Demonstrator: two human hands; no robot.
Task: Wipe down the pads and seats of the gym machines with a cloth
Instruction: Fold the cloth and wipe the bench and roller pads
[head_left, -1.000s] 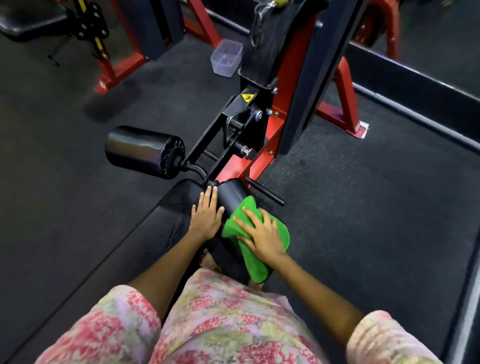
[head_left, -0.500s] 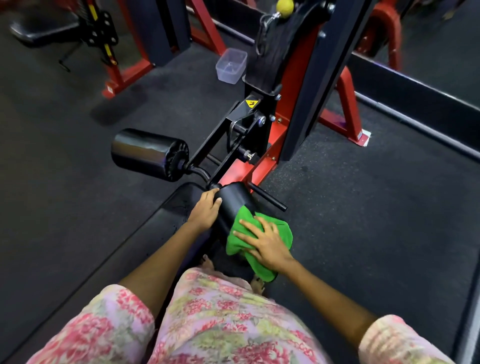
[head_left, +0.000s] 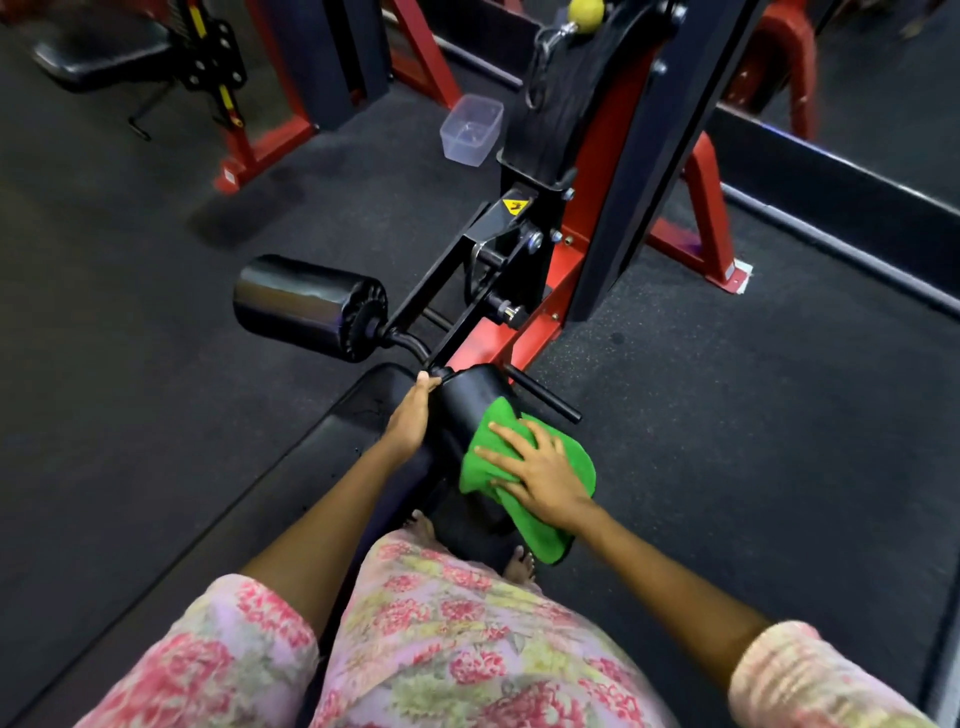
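Observation:
A black roller pad (head_left: 467, 395) sits low on the red and black machine, just ahead of my knees. My left hand (head_left: 410, 418) grips the roller's left end, fingers curled toward the bar it hangs from. A green cloth (head_left: 493, 434) is draped over the roller's right half. My right hand (head_left: 540, 473) lies on the cloth with fingers spread and straight, pressing it against the pad. A second, larger black roller pad (head_left: 301, 306) sticks out to the left, untouched. A flat black bench pad (head_left: 343, 441) runs under my left arm.
The machine's red frame (head_left: 571, 291) and black upright rise just behind the rollers. A black peg (head_left: 545, 397) juts right beside the cloth. A clear plastic container (head_left: 472, 130) stands on the floor behind. Another machine's seat (head_left: 98, 57) is far left; a raised black ledge (head_left: 831, 208) borders the right.
My left hand left the flat bench pad and took hold of the near roller's left end. My right hand slid the cloth a little toward the roller's right side.

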